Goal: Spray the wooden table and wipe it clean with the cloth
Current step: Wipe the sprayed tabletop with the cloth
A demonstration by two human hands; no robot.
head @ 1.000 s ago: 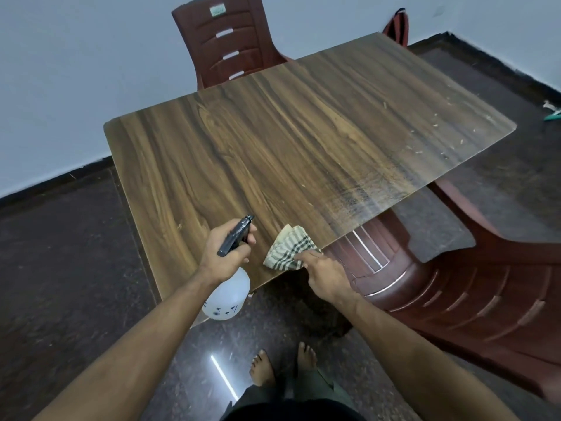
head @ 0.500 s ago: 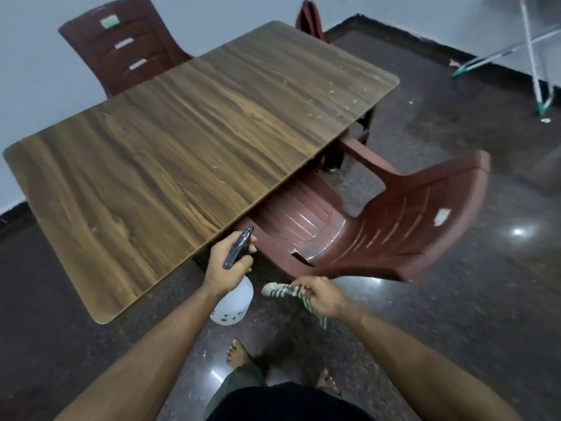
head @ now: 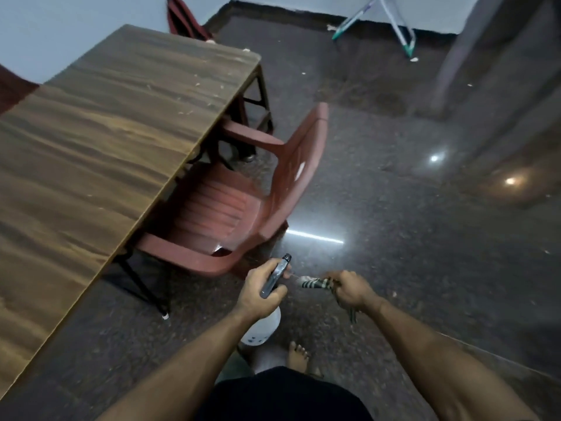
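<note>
- Left hand (head: 258,291) wrapped tight around the neck of a spray bottle (head: 263,325), fingers curled over the dark trigger head, nozzle aimed forward and up; white body of the bottle hanging below the wrist.
- Right hand (head: 349,290) just beside the left, fist clenched on a striped cloth (head: 315,283); one bunched end poking out toward the bottle, another end dangling under the fist.
- Both hands held over the dark speckled floor (head: 394,238), well apart from the desk (head: 91,153).
- Wooden desk off to the left, top scattered with small pale crumbs, mostly near the far end.
- Red plastic chair (head: 230,208) pushed partly under the desk's long edge, seat facing the desk, backrest toward the open floor.
- Second red chair (head: 182,22) at the far end of the desk, only partly seen.
- Bare foot (head: 299,354) on the floor below the hands.
- Green and white frame (head: 403,34) standing near the far wall.
- Whole view somewhat blurred.
</note>
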